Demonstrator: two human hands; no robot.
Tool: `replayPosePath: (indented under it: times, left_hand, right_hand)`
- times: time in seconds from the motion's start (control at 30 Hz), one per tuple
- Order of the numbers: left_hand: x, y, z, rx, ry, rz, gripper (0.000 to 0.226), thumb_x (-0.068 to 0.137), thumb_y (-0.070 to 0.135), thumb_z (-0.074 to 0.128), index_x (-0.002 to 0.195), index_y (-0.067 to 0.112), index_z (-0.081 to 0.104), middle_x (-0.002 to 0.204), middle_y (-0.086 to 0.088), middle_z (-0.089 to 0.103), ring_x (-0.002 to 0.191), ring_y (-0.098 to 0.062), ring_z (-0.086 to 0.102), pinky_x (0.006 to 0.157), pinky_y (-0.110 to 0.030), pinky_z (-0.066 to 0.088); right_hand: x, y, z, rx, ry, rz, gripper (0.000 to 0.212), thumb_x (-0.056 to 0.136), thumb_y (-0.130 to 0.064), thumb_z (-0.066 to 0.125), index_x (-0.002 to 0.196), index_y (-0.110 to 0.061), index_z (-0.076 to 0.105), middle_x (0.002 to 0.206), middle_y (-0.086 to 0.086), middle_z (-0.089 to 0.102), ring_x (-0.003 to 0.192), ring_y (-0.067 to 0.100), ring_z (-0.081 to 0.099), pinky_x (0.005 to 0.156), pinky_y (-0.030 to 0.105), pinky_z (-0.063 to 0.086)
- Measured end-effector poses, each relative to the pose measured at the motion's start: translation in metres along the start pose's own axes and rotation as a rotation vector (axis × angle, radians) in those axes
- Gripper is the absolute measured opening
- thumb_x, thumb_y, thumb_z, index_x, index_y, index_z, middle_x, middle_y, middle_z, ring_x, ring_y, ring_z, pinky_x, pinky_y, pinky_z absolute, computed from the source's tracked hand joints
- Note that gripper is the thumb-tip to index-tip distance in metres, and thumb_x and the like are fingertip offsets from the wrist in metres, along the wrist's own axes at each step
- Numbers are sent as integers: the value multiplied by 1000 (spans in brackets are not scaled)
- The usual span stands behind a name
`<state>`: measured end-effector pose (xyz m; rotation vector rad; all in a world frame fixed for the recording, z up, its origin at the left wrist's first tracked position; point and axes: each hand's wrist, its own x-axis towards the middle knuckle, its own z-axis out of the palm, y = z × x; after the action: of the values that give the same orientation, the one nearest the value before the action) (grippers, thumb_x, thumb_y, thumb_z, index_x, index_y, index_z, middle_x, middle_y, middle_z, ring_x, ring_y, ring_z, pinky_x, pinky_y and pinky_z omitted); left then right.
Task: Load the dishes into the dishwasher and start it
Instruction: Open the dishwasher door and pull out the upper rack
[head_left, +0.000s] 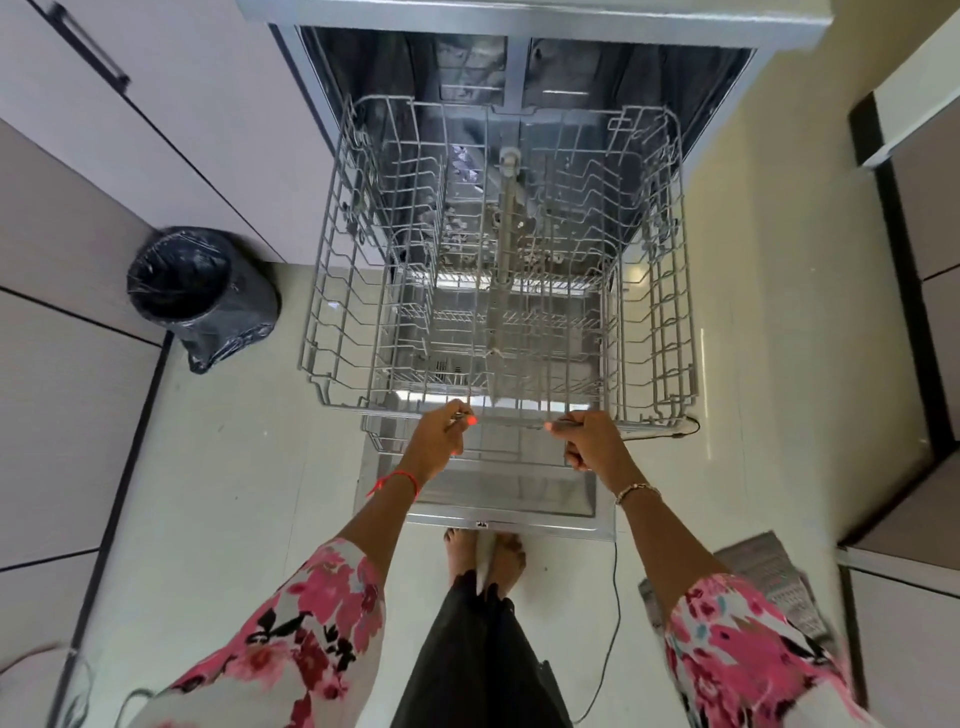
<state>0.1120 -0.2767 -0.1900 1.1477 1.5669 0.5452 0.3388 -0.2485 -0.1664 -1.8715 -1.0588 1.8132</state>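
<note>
Grey wire upper rack (332, 291), front rail gripped by left hand (441, 434), right hand (592, 439)

A black-lined waste bin (195, 291) stands on the pale tiled floor (769, 338) beside light cabinets (171, 130); a patterned mat (774, 577) and thin black cable (613, 623) lie nearer the camera.

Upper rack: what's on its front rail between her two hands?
Nothing. The head view shows bare rail of the upper rack between left hand and right hand.
</note>
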Motion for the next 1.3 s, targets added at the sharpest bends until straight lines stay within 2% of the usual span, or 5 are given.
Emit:
replayPosePath:
  times: [0.73,0.9,1.0,1.2,1.3]
  left_hand:
    - [-47,31,-36,-7,53,26,22,93,26,53,107,10,60,70,0,57,47,-1,45,50,-14,40]
    - [-76,80,-87,178,73,109,55,84,55,46,102,6,64,82,-7,62,63,-19,54,63,-31,47]
    - [-98,107,-122,315,139,164,43,94,42,43,98,5,64,86,-11,66,73,-24,59,73,-37,49]
    - [-128,114,-211,485,297,197,32,97,36,42,109,15,62,110,-4,64,97,-21,58,82,-31,43]
    - [-132,90,-268,535,374,189,58,88,58,32,117,14,58,120,-4,60,113,-22,52,94,-34,41]
  right_hand:
    - [-54,-33,27,-198,107,-195,8,88,-14,61,90,-16,68,37,-25,49,41,-7,48,50,6,35]
    - [-92,-96,59,-353,39,-407,25,90,-21,58,75,-5,69,58,-2,56,49,3,47,52,10,37]
    - [-111,-133,86,-520,28,-516,36,92,-24,55,56,-22,49,50,-8,40,45,2,33,48,12,27]
    - [-128,-194,165,-824,-28,-665,31,94,-17,48,64,-13,51,61,-2,47,54,10,42,50,18,31]
    - [-122,-218,222,-986,-18,-740,35,93,-27,41,87,0,63,89,18,63,84,30,59,75,34,43]
